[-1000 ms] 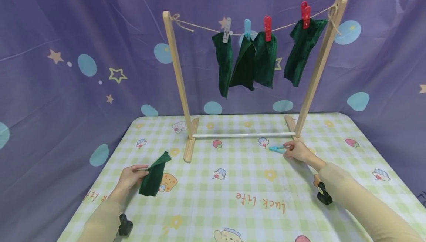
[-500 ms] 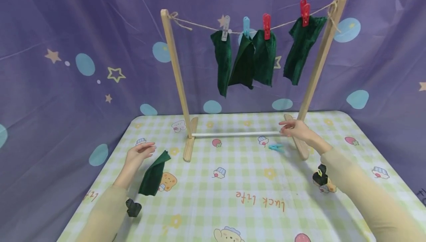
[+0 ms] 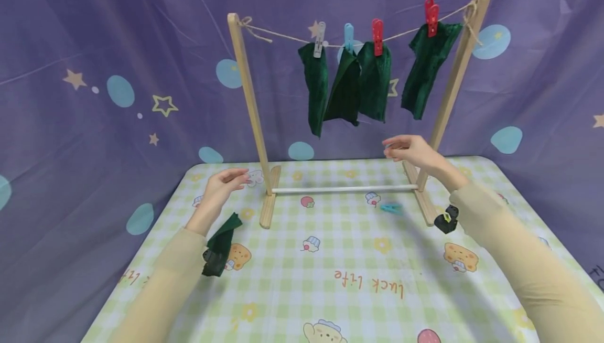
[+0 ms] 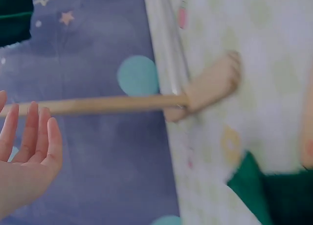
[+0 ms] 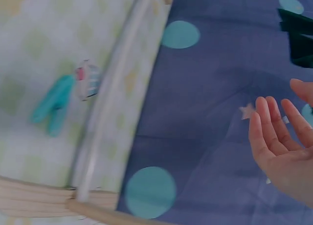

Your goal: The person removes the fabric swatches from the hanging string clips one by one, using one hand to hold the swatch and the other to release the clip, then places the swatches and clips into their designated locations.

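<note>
My left hand [image 3: 219, 192] is raised in front of the rack's left post, fingers relaxed and holding nothing. Below it a green cloth piece [image 3: 226, 235] lies on the table, partly covered by my sleeve and wrist camera. My right hand [image 3: 411, 151], also holding nothing, hovers near the right post, under the hanging cloths. A light blue clothespin [image 3: 391, 208] lies on the table below that hand; the right wrist view shows the same clothespin [image 5: 55, 103] beside the white bar. On the twine hang several green cloths [image 3: 317, 91], clipped by grey, blue and red clothespins [image 3: 377, 37].
The wooden rack has a left post [image 3: 249, 96], a right post [image 3: 455, 86], flat feet and a low white crossbar [image 3: 344, 190]. Twine [image 3: 283, 36] sags between the posts. A checked cloth [image 3: 302, 290] covers the table; a purple curtain [image 3: 155, 28] hangs behind.
Both hands let go, the left of the green cloth and the right of the blue clothespin, which stay on the table. Both hands have risen toward the rack.
</note>
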### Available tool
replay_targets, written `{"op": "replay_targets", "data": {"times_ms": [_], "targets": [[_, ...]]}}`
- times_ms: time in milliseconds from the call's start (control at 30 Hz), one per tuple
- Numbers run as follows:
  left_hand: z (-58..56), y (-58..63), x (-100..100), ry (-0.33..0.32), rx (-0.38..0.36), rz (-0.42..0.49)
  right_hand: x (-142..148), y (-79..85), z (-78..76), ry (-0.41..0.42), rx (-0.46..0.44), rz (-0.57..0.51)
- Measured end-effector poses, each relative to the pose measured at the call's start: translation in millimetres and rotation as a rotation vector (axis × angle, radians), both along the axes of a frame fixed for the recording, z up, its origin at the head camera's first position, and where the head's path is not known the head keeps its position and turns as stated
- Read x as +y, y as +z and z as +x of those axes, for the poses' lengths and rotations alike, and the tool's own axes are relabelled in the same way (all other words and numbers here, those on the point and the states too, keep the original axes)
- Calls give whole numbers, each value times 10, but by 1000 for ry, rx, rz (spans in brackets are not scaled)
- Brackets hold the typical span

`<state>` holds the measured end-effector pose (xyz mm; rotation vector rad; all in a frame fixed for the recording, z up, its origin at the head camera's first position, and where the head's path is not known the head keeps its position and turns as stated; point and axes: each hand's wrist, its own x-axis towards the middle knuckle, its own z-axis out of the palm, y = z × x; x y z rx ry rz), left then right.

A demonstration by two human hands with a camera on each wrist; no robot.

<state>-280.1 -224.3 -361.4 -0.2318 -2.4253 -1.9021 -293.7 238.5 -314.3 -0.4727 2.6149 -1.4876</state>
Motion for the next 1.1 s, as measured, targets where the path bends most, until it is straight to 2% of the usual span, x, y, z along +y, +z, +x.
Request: {"op": "replay_targets", "data": {"times_ms": [67,200,400,667,767,967,1100], "targets": [[69,222,192,15,-19,-42,-42,104,-3,-12,2,-1],[24,398,404,-14,16,-29,-127,282,-31,-31,15,-20],[-57,555,645,-49,50,-38,-243,555,-64,-24,54,-52],[-153,710,877,-78,116,28,-375,886,-84,9,108,-90],[-192,768,937,-80,119,40,-410,992,-75,10,122,-98],[-269,906,1068,-81,114,44,-503,1171,-73,28,142,-199],[-313,1007,1149,-89,128,14,-592,1315,-72,39,151,-258]]}}
